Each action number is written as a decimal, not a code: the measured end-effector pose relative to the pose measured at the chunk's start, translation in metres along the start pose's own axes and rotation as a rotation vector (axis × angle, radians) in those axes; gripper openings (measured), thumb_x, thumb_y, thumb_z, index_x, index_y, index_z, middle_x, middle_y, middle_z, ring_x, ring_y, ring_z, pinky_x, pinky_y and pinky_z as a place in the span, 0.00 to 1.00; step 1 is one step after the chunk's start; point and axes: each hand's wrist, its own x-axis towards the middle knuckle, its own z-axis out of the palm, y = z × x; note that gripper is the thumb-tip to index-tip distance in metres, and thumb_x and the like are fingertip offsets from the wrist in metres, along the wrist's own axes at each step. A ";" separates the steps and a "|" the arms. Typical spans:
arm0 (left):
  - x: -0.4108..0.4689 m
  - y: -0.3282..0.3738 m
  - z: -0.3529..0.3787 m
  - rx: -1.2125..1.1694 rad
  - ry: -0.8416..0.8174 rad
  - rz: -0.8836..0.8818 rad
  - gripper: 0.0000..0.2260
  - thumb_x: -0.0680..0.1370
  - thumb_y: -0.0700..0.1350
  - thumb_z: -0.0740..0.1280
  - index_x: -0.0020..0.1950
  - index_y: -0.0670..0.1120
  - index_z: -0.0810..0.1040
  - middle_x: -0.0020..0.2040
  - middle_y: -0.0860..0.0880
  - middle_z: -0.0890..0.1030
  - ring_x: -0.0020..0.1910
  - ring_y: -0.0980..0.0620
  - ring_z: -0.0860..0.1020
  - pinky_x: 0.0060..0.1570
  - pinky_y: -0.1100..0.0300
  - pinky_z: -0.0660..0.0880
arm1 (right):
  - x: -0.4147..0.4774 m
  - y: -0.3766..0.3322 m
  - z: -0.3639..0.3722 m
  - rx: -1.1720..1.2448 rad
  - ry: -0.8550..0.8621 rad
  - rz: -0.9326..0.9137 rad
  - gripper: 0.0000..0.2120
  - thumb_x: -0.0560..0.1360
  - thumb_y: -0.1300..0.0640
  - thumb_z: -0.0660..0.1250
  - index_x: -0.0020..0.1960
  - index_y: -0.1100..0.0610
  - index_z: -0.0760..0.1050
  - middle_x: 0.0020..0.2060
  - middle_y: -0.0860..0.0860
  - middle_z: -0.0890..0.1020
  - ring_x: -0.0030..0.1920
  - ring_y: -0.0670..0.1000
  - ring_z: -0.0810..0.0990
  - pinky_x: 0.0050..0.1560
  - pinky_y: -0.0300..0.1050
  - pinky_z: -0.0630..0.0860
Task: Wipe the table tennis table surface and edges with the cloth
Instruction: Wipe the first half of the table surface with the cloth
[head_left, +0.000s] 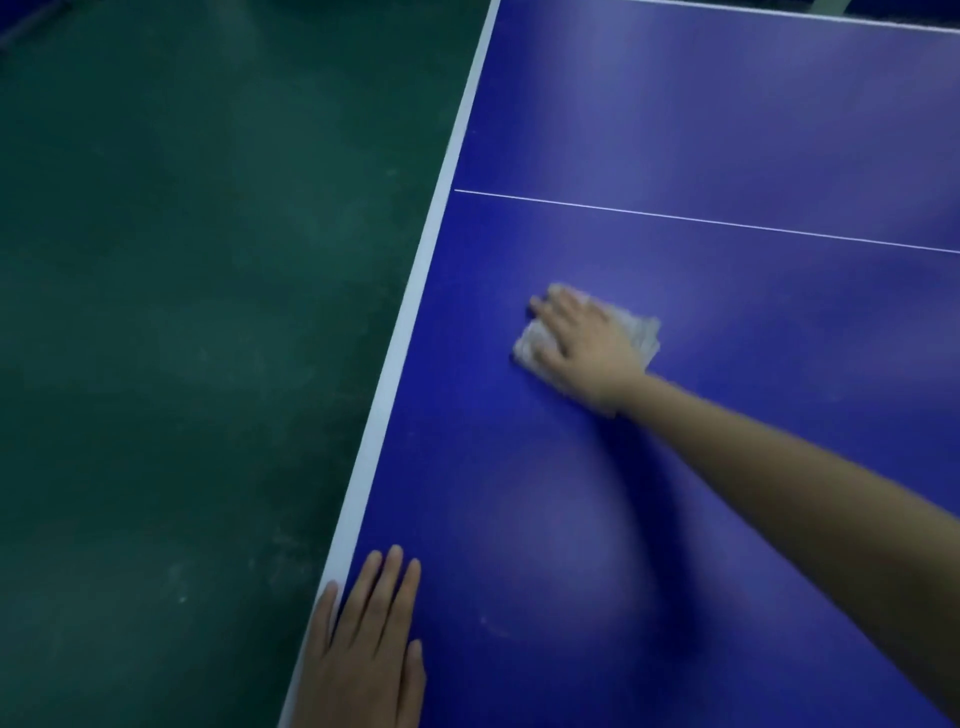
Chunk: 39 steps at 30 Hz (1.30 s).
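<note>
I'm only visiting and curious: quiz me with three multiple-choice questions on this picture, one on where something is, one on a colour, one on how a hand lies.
1. Where is the cloth?
A) under the right hand
B) draped over the white edge
C) in the left hand

2. What colour is the table top?
A) green
B) blue
C) red

3. How does the left hand lie?
A) in a fist
B) flat, fingers straight
C) pinching a ball

Answers: 1 A, cloth shows around the right hand's fingers; 2 B, blue with white lines; 3 B, it rests flat beside the white edge.
</note>
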 end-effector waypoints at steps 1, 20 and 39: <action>0.000 -0.001 0.002 0.015 0.007 -0.002 0.22 0.80 0.51 0.42 0.72 0.47 0.61 0.77 0.51 0.54 0.76 0.57 0.44 0.70 0.55 0.50 | 0.027 0.010 0.003 -0.023 0.024 0.091 0.25 0.81 0.48 0.54 0.74 0.57 0.60 0.74 0.57 0.61 0.75 0.54 0.56 0.71 0.49 0.51; -0.045 -0.007 -0.041 -0.277 0.225 -0.160 0.18 0.81 0.46 0.52 0.56 0.40 0.78 0.53 0.41 0.81 0.54 0.50 0.73 0.60 0.63 0.61 | -0.155 -0.137 0.035 0.038 -0.224 -0.772 0.29 0.76 0.44 0.57 0.74 0.55 0.61 0.73 0.57 0.64 0.74 0.55 0.58 0.74 0.53 0.50; -0.193 0.056 -0.059 -0.306 0.354 -0.476 0.18 0.78 0.42 0.51 0.56 0.35 0.76 0.53 0.38 0.79 0.52 0.42 0.75 0.54 0.55 0.67 | -0.348 -0.254 0.043 -0.015 -0.348 -0.629 0.31 0.80 0.42 0.50 0.77 0.55 0.49 0.77 0.55 0.48 0.76 0.53 0.42 0.72 0.51 0.32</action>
